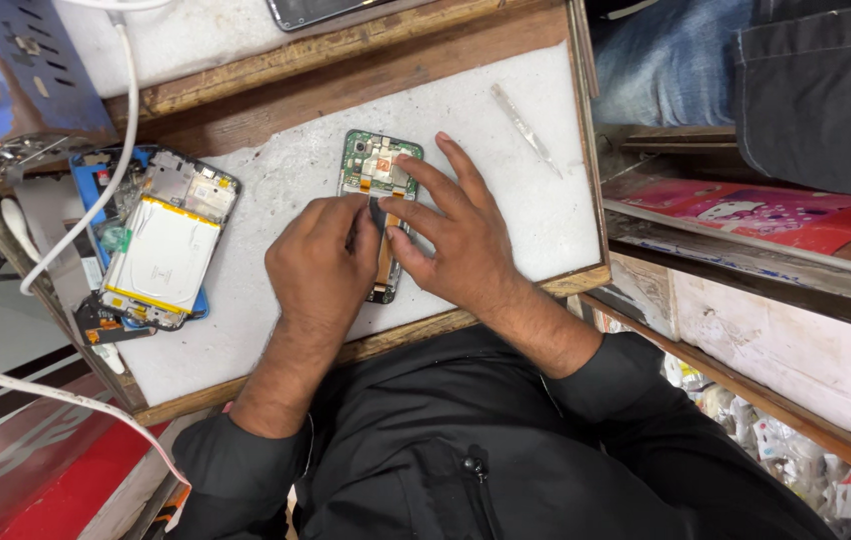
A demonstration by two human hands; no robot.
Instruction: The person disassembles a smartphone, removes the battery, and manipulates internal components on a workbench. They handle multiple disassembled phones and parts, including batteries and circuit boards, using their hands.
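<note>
opened green-board phone frame (378,170) lies mid white mat (506,200) | left hand (321,265) pinching small dark part onto it | right hand (456,235) fingers spread, pressing board | imo go gentle, keep frame flat

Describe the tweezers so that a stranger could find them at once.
Start at the white work mat in its wooden frame. Right of the opened phone under both hands, near the mat's upper right corner, lie slim silvery tweezers, alone and touched by nothing.
</note>
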